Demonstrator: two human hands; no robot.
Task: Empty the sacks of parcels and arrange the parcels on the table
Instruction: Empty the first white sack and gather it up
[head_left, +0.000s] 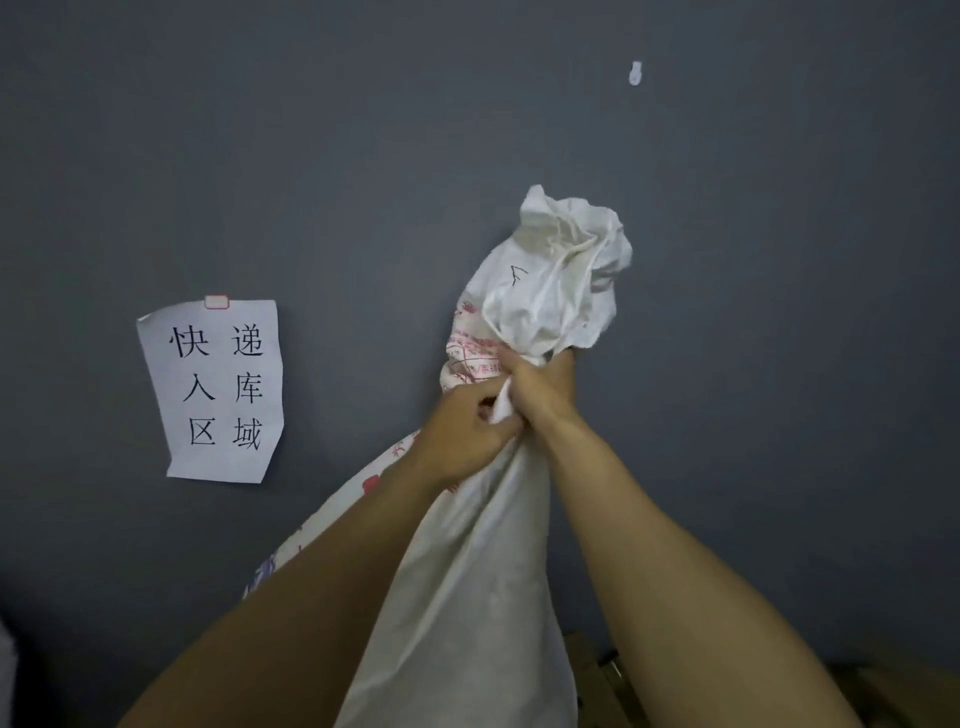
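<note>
Hands (470, 431) — both around sack (467, 597) neck

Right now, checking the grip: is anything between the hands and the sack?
Nothing visible. The left hand and right hand both grip the sack directly at its bunched neck.

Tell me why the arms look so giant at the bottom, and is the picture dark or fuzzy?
Head view: the wide-angle lens stretches what is near the edges, so the forearms balloon while the left hand and right hand gripping the sack look smaller; light is dim and even, corners darker; the paper sign reads sharp.
</note>
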